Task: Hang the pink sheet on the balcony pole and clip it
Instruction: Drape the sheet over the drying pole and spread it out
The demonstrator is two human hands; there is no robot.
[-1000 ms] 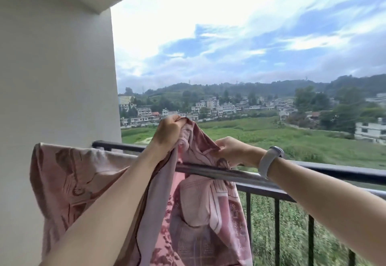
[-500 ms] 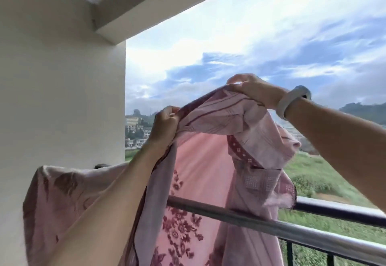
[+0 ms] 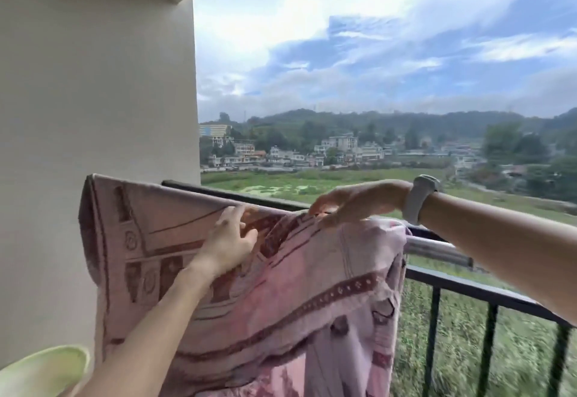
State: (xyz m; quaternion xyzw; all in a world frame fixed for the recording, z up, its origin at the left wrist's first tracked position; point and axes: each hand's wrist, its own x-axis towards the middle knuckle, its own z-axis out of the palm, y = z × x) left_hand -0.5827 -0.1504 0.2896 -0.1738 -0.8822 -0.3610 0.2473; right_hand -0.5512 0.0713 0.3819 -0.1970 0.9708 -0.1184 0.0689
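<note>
Pink sheet [image 3: 281, 287] drapes over the pole [image 3: 437, 248], running nine to three. Left hand [image 3: 229, 243] presses it, fingers spread; right hand [image 3: 349, 203] pinches its top fold.

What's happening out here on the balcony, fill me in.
A person is hanging a pink sheet over the metal pole along the balcony railing. The left hand lies spread on the draped cloth, and the right hand pinches the sheet's top edge at the pole. The sheet hangs bunched, and no clips are in sight.

Pink sheet [image 3: 281, 296], maroon floral-geometric border pattern
</note>
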